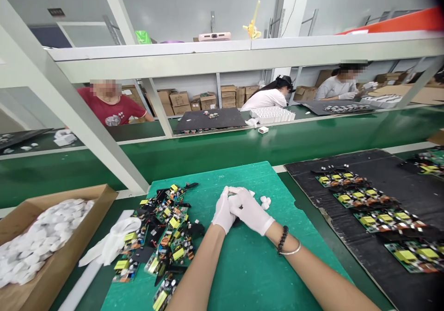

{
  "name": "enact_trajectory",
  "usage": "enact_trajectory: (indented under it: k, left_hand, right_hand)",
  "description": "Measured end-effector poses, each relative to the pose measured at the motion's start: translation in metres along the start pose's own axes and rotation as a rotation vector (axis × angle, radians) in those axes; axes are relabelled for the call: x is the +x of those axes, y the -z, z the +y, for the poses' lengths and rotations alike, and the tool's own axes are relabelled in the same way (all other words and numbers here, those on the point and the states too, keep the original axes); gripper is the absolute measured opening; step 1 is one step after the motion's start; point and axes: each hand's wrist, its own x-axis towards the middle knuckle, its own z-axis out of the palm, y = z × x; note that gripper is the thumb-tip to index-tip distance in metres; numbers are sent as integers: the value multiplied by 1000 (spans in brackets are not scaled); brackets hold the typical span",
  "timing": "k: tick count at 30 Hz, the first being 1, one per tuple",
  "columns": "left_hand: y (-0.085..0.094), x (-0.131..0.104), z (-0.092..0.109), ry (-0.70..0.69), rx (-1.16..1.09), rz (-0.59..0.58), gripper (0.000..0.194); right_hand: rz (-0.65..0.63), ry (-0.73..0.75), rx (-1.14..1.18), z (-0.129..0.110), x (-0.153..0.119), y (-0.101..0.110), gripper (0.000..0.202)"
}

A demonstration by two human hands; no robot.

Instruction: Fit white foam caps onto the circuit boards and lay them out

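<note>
My left hand [223, 213] and my right hand [250, 212], both in white gloves, come together over the green work mat [263, 265]. Their fingers are closed and meet at the tips. Something dark shows in a small patch beneath the palms, but the gloves cover most of it and I cannot make out its kind. Just beyond my right hand lie small white pieces [265, 203]. To the left of my hands is a loose heap of circuit boards [175, 223] with yellow, black and orange parts.
At far left stands a cardboard box [81, 230] of white plastic pieces, near a crumpled white glove [116, 241]. Rows of circuit boards [386, 216] cover a black sheet [342, 237] on the right. A slanted white post [100, 147] rises at left. Several people sit across the bench.
</note>
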Motion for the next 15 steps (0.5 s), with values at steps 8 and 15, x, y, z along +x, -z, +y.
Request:
enact_trajectory:
  k: [8,15]
  left_hand:
    - [-1,3,1,63,12,-65,48]
    - [-2,3,-1,24,-48,31,39]
  right_hand:
    - [-232,12,301,3,7,19,48]
    - [-111,-61,53,8,2,4,54]
